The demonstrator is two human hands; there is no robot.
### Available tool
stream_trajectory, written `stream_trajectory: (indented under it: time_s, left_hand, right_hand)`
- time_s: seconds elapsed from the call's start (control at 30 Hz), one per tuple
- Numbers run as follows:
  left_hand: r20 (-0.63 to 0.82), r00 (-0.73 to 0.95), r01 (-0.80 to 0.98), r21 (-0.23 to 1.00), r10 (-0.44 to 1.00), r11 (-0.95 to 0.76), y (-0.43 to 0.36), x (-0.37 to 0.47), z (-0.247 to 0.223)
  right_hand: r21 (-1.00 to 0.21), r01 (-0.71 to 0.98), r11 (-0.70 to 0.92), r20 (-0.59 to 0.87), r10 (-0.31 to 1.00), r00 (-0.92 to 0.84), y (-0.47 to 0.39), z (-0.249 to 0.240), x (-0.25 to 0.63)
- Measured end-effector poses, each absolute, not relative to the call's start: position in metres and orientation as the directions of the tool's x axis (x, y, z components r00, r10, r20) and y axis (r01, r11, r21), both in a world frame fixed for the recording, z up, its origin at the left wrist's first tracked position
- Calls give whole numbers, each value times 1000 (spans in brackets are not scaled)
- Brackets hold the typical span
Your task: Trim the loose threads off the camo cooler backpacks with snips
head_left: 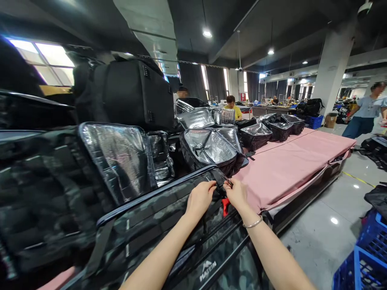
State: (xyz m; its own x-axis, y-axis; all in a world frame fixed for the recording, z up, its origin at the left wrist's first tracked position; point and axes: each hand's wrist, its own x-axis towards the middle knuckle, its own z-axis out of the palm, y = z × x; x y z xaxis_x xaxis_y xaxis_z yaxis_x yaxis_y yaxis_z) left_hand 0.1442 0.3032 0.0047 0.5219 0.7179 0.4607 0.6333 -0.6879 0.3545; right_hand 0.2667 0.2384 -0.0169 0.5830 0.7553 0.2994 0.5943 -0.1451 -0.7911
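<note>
While the strap point(218, 175) is pinched by the fingertips of the left hand point(201, 197), a small dark piece point(230, 182) is gripped by the right hand point(237, 194) just beside it; what the piece is cannot be made out. The bag point(160, 211) is spread beneath the grip and to its left, its top edge near the fingertips. A red tag point(225, 206) is seen just below the right fingertips. Beyond the grip, a foil-lined case point(219, 151) is crowded close, and the pink cloth point(290, 159) is stretched away to the right. Because only fingertips are used, the strap could be lost if it were tugged hard. A twist could be caused by uneven pulling, the tag could be snagged by a low grasp, and the case could be nudged if the bag were shoved forward.
</note>
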Motion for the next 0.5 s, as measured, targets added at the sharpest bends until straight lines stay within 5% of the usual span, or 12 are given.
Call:
stream_trajectory:
  time_s: [0.33,0.5]
  left_hand:
    - [418,693,638,23,587,-770,309,152,5]
    - [407,757,555,11,511,-832,311,161,10]
  right_hand:
    - [-792,594,-142,300,757,581,240,-21,269]
    - [-795,590,-143,298,755,585,238,-20,269]
